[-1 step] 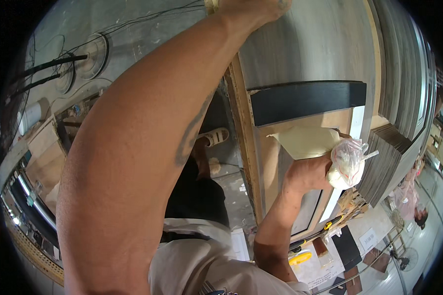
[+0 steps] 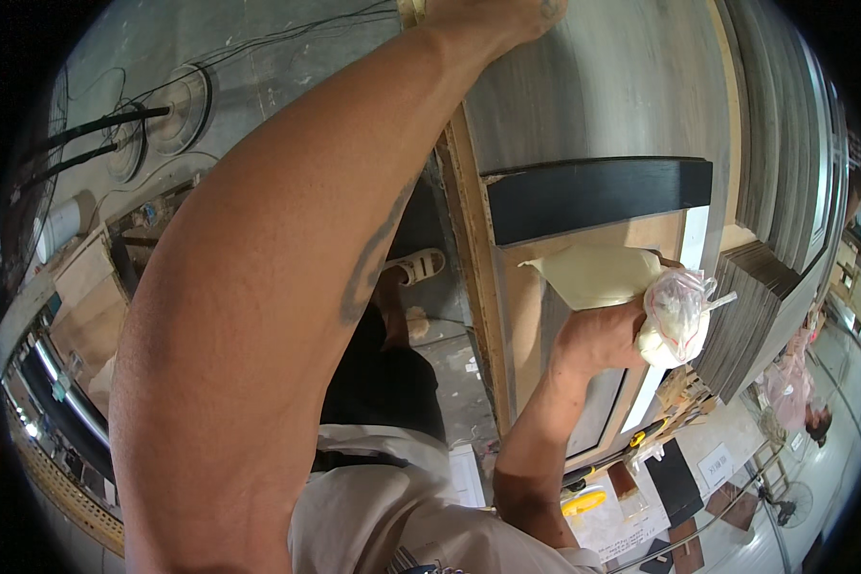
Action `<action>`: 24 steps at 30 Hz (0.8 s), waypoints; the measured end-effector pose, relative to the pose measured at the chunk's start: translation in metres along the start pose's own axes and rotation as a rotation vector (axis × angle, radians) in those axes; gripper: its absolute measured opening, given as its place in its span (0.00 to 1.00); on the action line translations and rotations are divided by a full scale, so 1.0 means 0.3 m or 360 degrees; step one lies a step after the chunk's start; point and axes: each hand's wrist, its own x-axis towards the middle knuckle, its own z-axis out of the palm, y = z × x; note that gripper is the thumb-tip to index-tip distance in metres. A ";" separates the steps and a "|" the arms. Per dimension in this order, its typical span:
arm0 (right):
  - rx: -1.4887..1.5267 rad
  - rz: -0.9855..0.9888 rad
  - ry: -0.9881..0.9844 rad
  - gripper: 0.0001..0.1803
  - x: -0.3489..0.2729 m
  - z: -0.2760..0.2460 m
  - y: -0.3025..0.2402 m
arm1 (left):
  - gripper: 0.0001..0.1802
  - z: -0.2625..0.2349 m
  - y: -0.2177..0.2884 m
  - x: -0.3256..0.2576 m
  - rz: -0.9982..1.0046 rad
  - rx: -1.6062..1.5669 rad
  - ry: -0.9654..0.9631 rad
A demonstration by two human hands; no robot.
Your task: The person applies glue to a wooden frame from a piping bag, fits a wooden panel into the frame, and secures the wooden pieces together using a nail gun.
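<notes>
My right hand point(image 2: 598, 337) is shut on a soft cream-coloured bag point(image 2: 593, 273), squeezed near its back end, where clear crumpled plastic point(image 2: 677, 311) is bunched. The bag's pointed tip lies against a light wooden panel point(image 2: 521, 325) just below a black board point(image 2: 593, 196). My left arm runs up across the whole picture. My left hand point(image 2: 493, 14) is at the top edge, on the rim of a grey wood-grain panel point(image 2: 603, 86); its fingers are cut off by the frame.
A stack of thin grey panels point(image 2: 756, 306) stands on the right. Black cables and round fittings point(image 2: 163, 110) lie on the grey floor at upper left. My sandalled foot point(image 2: 419, 266) is below. A yellow tool point(image 2: 584, 502) and another person point(image 2: 813, 421) are at lower right.
</notes>
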 end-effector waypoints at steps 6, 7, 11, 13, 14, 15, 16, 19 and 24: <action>0.0719 -0.0058 0.0134 0.17 0.033 0.000 -0.023 | 0.36 0.004 0.007 0.007 -0.0009 -0.0042 -0.0022; 0.0446 -0.0146 0.0120 0.19 0.029 -0.002 -0.020 | 0.36 -0.009 0.008 0.006 -0.0018 -0.0058 -0.0044; -0.0666 -0.0476 0.0055 0.29 0.017 -0.017 -0.002 | 0.35 0.010 -0.002 0.018 0.0022 -0.0015 -0.0027; -0.0680 -0.0471 0.0080 0.29 0.023 -0.014 0.009 | 0.35 0.001 0.010 0.007 0.0002 -0.0043 0.0028; -0.0688 -0.0469 0.0106 0.29 0.029 -0.010 0.015 | 0.35 0.005 0.007 0.010 0.0006 -0.0045 0.0029; -0.0695 -0.0467 0.0132 0.28 0.036 -0.005 0.021 | 0.35 0.013 -0.002 0.014 0.0032 -0.0033 0.0080; -0.0704 -0.0465 0.0159 0.28 0.043 -0.001 0.027 | 0.35 0.011 -0.006 0.017 0.0058 -0.0023 0.0131; -0.0720 -0.0454 0.0177 0.28 0.059 0.005 0.053 | 0.34 -0.002 -0.004 0.015 0.0088 0.0003 0.0091; -0.0687 -0.0418 0.0134 0.29 0.071 0.016 0.095 | 0.34 -0.004 -0.013 0.019 0.0160 0.0147 -0.0038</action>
